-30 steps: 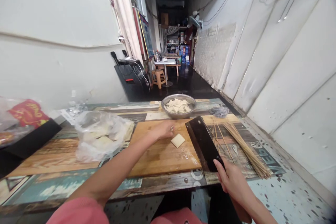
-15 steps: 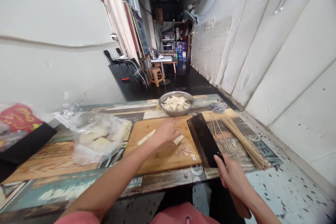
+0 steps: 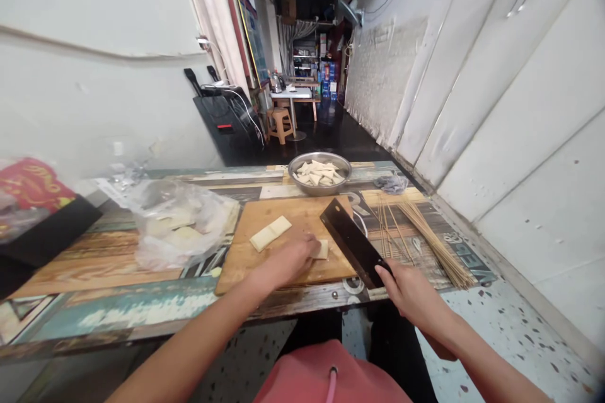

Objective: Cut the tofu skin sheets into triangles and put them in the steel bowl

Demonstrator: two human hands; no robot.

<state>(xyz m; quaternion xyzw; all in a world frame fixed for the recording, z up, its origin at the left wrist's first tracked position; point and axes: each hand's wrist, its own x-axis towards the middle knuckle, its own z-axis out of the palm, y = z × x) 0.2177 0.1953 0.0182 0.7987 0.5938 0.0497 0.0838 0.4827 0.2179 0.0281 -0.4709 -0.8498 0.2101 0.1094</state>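
My right hand [image 3: 404,286] is wrapped around the handle of a dark, broad-bladed cleaver [image 3: 352,239], whose blade slants over the right side of a wooden cutting board [image 3: 246,271]. My left hand [image 3: 297,258] is over the board with its fingers curled together on a small pale piece of what looks like tofu [image 3: 322,249]; the fingers partly hide it. To the left of that, a longer pale tofu slab [image 3: 270,233] lies flat, with a line across its middle. Behind the board stands a metal bowl [image 3: 320,189] full of pale, mostly triangular pieces [image 3: 317,172].
Bamboo skewers [image 3: 437,242] lie on the right of the patterned table [image 3: 142,308], some bundled, some loose. A crumpled grey cloth or bag [image 3: 391,184] is behind them. A clear plastic bag [image 3: 182,227] with pale slabs sits left of the board, and a black box [image 3: 47,233] farther left.
My left hand has drawn back toward me, uncovering the longer slab. The cleaver has shifted left over the board, still in my right hand. The camera view has tilted down slightly.
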